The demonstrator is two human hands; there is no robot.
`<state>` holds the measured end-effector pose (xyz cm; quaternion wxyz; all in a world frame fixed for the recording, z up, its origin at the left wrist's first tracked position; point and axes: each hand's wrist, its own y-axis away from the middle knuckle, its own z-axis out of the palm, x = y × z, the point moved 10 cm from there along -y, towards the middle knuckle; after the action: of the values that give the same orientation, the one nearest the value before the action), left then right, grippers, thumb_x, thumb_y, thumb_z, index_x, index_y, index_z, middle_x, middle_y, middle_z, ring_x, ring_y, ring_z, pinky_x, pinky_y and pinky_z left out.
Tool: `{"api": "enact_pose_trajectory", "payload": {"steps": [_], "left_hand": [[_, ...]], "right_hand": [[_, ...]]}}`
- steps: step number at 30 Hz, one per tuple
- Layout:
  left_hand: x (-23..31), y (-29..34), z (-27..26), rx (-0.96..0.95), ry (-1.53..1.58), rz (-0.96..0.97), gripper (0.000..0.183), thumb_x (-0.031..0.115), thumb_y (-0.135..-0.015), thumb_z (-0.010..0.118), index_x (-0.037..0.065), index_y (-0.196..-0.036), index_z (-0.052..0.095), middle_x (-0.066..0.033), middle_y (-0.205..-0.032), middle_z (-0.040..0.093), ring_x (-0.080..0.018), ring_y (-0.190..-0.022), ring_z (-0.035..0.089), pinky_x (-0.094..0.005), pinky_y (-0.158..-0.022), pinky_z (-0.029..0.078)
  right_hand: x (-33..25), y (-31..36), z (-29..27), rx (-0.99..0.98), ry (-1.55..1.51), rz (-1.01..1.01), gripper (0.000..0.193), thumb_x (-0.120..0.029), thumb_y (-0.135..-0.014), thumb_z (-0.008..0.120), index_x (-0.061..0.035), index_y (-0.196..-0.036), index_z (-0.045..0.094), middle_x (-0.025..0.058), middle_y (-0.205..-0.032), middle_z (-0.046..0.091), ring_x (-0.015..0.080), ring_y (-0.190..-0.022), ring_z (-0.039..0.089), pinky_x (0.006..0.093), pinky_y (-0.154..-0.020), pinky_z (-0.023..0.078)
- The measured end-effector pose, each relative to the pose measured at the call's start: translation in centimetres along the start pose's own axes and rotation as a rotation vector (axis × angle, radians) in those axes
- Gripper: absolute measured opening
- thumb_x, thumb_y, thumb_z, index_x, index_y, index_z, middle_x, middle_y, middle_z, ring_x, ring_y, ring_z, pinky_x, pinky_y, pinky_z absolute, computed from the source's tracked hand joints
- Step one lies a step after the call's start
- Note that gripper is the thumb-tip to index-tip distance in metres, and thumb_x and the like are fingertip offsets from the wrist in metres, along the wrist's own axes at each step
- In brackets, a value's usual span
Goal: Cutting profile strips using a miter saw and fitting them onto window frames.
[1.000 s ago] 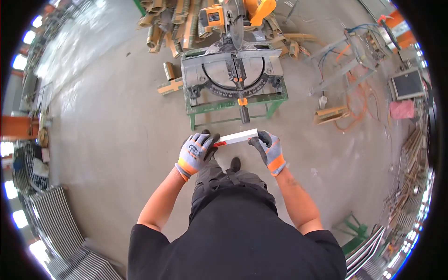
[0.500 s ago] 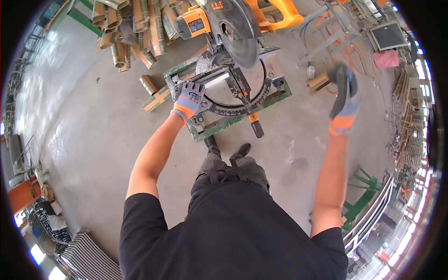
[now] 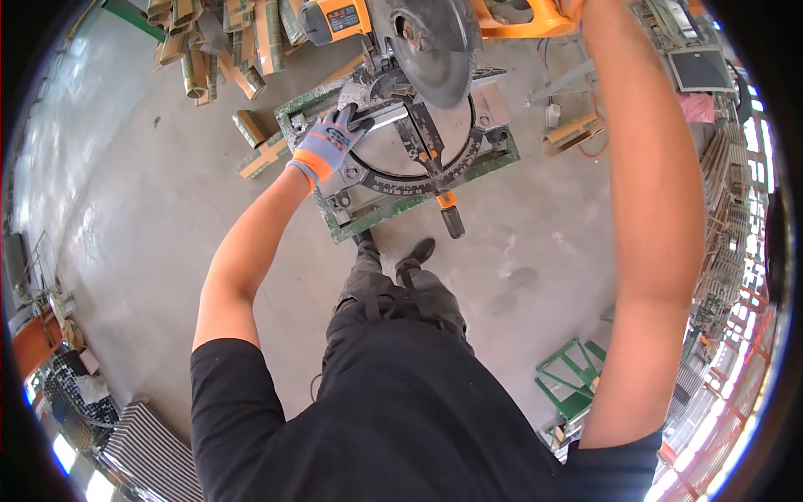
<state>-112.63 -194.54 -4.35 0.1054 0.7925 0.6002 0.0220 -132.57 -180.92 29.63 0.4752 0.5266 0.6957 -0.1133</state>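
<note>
A miter saw with a dark round blade guard [image 3: 433, 54] stands in front of me on a green frame [image 3: 418, 186]. My left hand [image 3: 330, 144], in a grey glove with an orange cuff, is closed over the left end of a pale metal strip [image 3: 387, 115] lying along the saw's fence. My right arm reaches far forward to the saw's orange handle [image 3: 531, 23]. Only the orange cuff of my right hand [image 3: 575, 8] shows at the upper edge, beside that handle; its fingers are out of the picture. The guard hangs above the slotted turntable [image 3: 421, 151].
Cardboard-wrapped profiles [image 3: 268, 38] lie heaped at the far left. Short offcuts [image 3: 263, 156] rest on the floor left of the saw, and another wrapped piece [image 3: 573, 134] lies right of it. A green metal stand [image 3: 573, 376] is at the lower right.
My right hand has moved forward from the open space at the right up to the saw's handle. My left hand has turned slightly rightward on the strip.
</note>
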Motion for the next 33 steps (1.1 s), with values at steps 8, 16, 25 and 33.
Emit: {"api": "enact_pose_trajectory", "payload": {"steps": [8, 16, 25, 33], "left_hand": [[1.0, 0.3, -0.9, -0.054, 0.023, -0.024, 0.056, 0.008, -0.090, 0.049, 0.029, -0.141, 0.054, -0.0185, -0.138, 0.046, -0.0346, -0.115, 0.054, -0.0414, -0.096, 0.050], [-0.3, -0.7, 1.3, 0.042, 0.209, -0.132, 0.042, 0.024, -0.103, 0.044, 0.019, -0.145, 0.048, -0.0205, -0.137, 0.047, -0.0343, -0.112, 0.056, -0.0429, -0.094, 0.050], [0.1, -0.8, -0.1, 0.040, 0.189, -0.176, 0.043, 0.028, -0.104, 0.043, 0.017, -0.145, 0.048, -0.0200, -0.130, 0.051, -0.0341, -0.111, 0.056, -0.0429, -0.092, 0.051], [1.9, -0.5, -1.5, -0.034, -0.065, -0.012, 0.051, 0.015, -0.099, 0.045, 0.035, -0.146, 0.046, -0.0201, -0.129, 0.052, -0.0338, -0.111, 0.056, -0.0408, -0.088, 0.052]], "right_hand": [[0.6, 7.0, -0.2, 0.409, 0.371, -0.436, 0.033, -0.032, -0.092, 0.057, -0.0032, -0.102, 0.069, 0.0237, -0.093, 0.070, 0.0370, -0.082, 0.069, 0.0454, -0.074, 0.054], [11.1, 11.2, 0.0, 0.584, 0.252, -0.359, 0.017, -0.010, -0.094, 0.062, -0.0008, -0.108, 0.064, 0.0025, -0.082, 0.067, 0.0091, -0.060, 0.057, 0.0272, -0.054, 0.046], [18.7, 13.9, 1.5, 0.649, 0.136, -0.332, 0.017, -0.008, -0.096, 0.057, -0.0003, -0.111, 0.057, 0.0054, -0.085, 0.067, 0.0114, -0.053, 0.058, 0.0267, -0.047, 0.046], [19.0, 14.3, 2.8, 0.592, -0.185, -0.288, 0.017, -0.007, -0.095, 0.057, -0.0004, -0.111, 0.056, 0.0068, -0.087, 0.068, 0.0120, -0.054, 0.058, 0.0266, -0.047, 0.047]]}}
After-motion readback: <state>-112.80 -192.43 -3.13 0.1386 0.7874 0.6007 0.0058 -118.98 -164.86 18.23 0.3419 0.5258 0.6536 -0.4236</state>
